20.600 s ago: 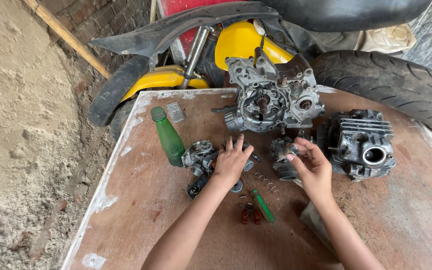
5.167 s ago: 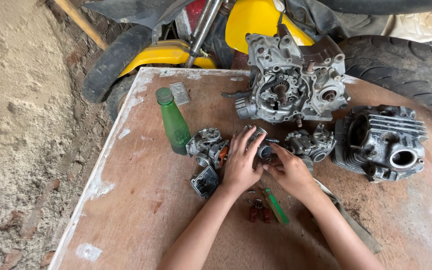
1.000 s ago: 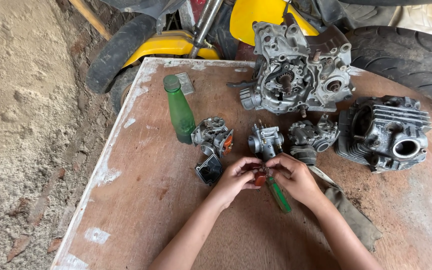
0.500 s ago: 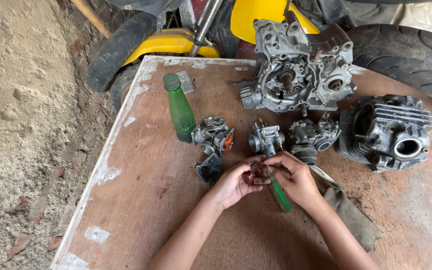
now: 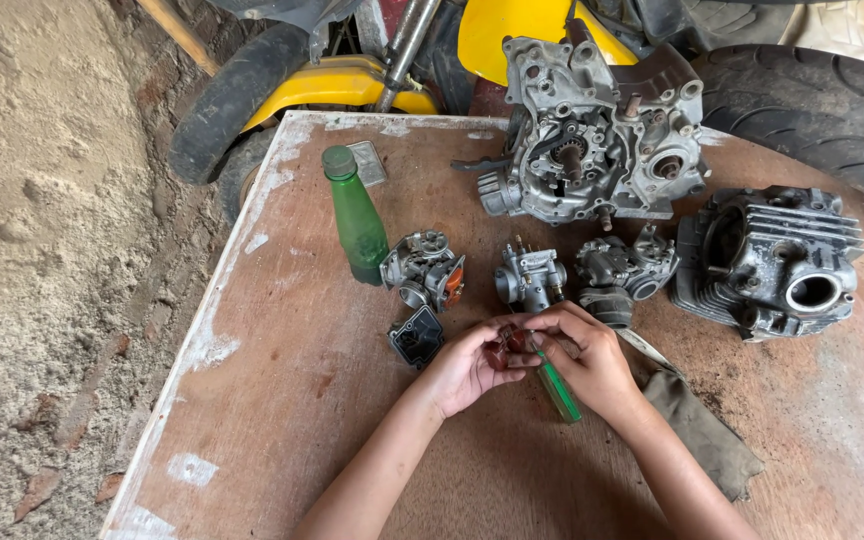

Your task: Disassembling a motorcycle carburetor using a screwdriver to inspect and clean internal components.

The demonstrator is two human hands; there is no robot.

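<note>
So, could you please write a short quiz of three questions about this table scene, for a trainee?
1. True or false: the green bottle lies on its side.
2. Which hand touches the screwdriver with the green handle? A) left hand B) right hand C) neither
3. Fill in: the finned cylinder head stands near the table's ____ edge.

Key:
1. False: it stands upright on the wooden table.
2. B: the right hand lies over the handle, while the left hand meets it around a small reddish part.
3. Right.
</note>
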